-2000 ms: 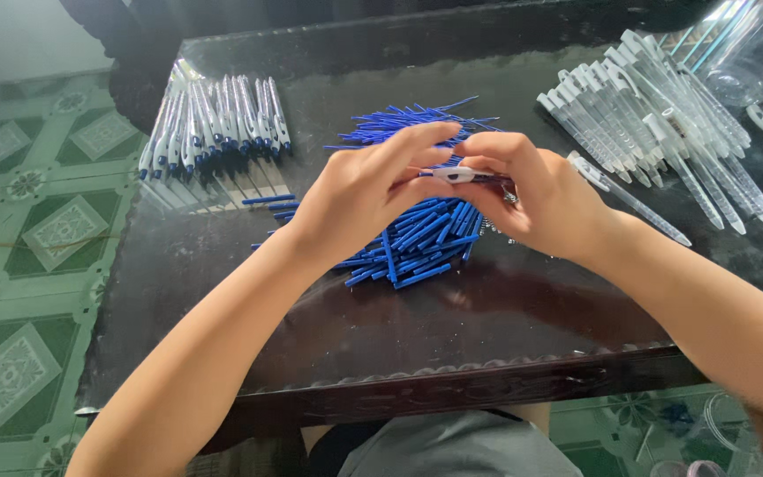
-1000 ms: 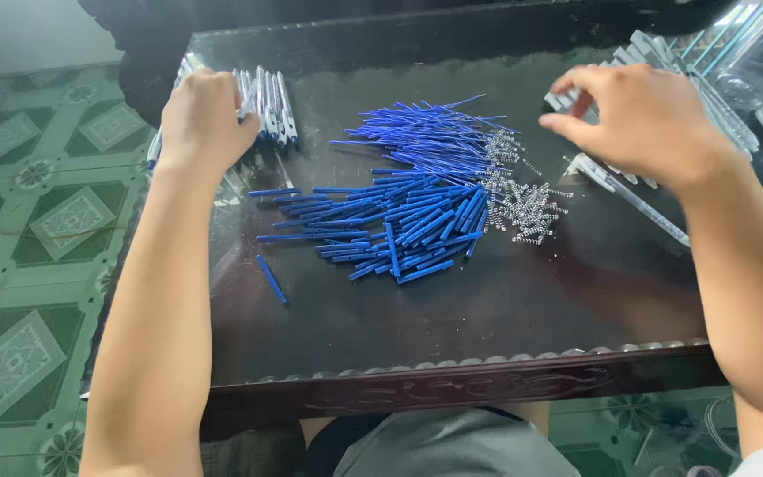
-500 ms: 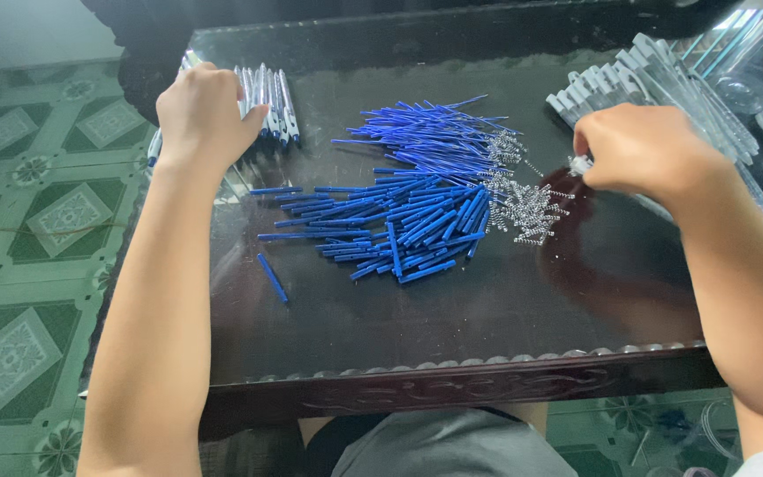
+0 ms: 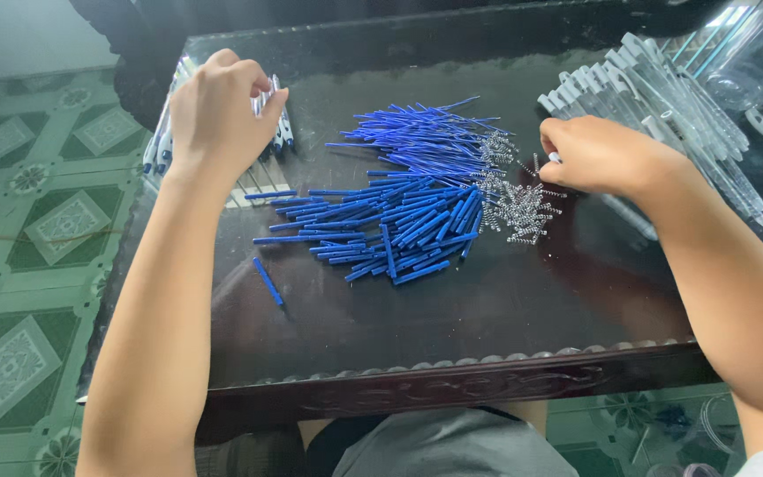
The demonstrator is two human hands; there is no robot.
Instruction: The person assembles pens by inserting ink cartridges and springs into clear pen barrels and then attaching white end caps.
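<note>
My left hand (image 4: 216, 115) rests at the far left of the dark table, fingers curled down onto a row of finished pens (image 4: 281, 126) with clear bodies and blue tips. Its fingertips are hidden behind the back of the hand. My right hand (image 4: 602, 156) is closed at the right, just beside the small metal springs (image 4: 520, 208). The white end of a clear pen barrel (image 4: 555, 157) pokes out of its fingers. A heap of blue refills (image 4: 408, 203) lies between the two hands.
Many clear barrels with white clips (image 4: 664, 93) lie in a pile at the far right, with a clear plastic container (image 4: 752, 53) behind them. One loose refill (image 4: 268, 281) lies apart, nearer the carved table edge (image 4: 452, 371). Green patterned floor tiles (image 4: 28, 221) show at the left.
The hands were together over the refills two seconds ago. The left went to the finished pens and stayed. The right reached to the barrel pile and has drawn back toward the springs.
</note>
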